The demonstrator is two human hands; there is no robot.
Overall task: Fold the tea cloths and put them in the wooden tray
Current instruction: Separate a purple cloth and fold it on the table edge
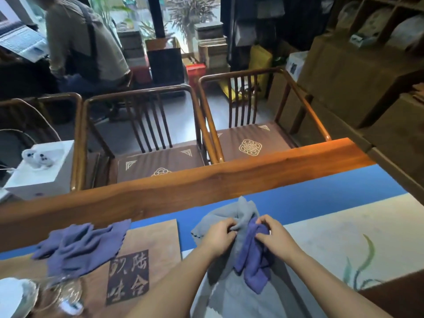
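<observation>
Two cloths are bunched together at the lower centre of the frame: a grey tea cloth (231,226) and a smaller purple-blue tea cloth (252,255) tangled against it, both lifted off the pale painted table mat (344,237). The left hand (218,237) pinches a grey fold and the right hand (273,235) is clamped on the purple-blue fabric where the two meet. To do this step well, I judge the cloths should be pulled apart first, then one laid flat with its corners found before any fold is made. Both look soft, thin and creased, the grey one with a scalloped edge. Another purple-blue cloth (78,244) lies crumpled at lower left, partly on a brown wooden board (160,237) with carved characters, possibly the tray. Beyond the table edge stand wooden chairs (142,125).
</observation>
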